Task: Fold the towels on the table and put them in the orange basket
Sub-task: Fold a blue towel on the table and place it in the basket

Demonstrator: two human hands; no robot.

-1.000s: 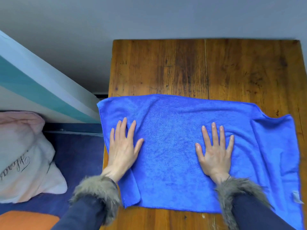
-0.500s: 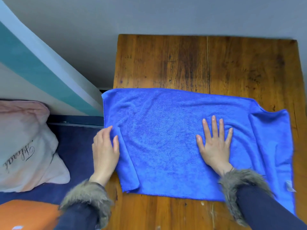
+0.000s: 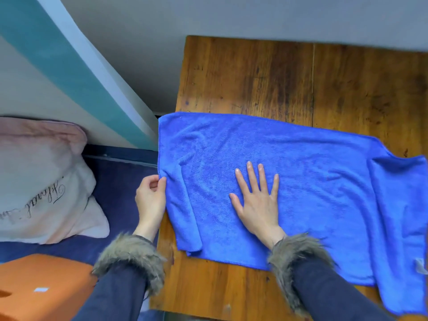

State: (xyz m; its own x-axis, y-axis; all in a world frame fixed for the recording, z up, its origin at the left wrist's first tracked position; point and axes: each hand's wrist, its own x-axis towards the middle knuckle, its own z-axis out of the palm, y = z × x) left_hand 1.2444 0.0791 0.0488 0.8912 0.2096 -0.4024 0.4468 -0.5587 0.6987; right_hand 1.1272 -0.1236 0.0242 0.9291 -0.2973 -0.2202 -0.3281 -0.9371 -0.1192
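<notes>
Across the near half of the wooden counter [image 3: 266,72] lies a blue towel [image 3: 312,181], spread mostly flat, its left edge hanging just past the counter's left edge and its right end doubled over near the right edge. Near the towel's left edge, a narrow strip folded over on itself, running toward the near edge of the counter. Left hand [image 3: 150,200] at the counter's left edge, fingers curled and pinching the towel's left hem between thumb and fingertips. Right hand [image 3: 257,200] pressed flat on the middle of the towel, fingers spread wide, palm down, gripping nothing. Fur-trimmed cuffs on dark sleeves at both wrists. Small white tag [image 3: 420,266] on the towel near the counter's near right corner.

Beside the counter on the left, a dark blue surface [image 3: 120,179] carrying a pale pink pillow [image 3: 41,181] with script lettering, well apart from the towel. Orange basket [image 3: 44,288] at the lower left, near the left sleeve, only partly in view, with a small white label on it. Behind, a grey wall and a slanted teal-and-white panel [image 3: 69,66] meeting the counter's left side. Far half of the counter bare wood.
</notes>
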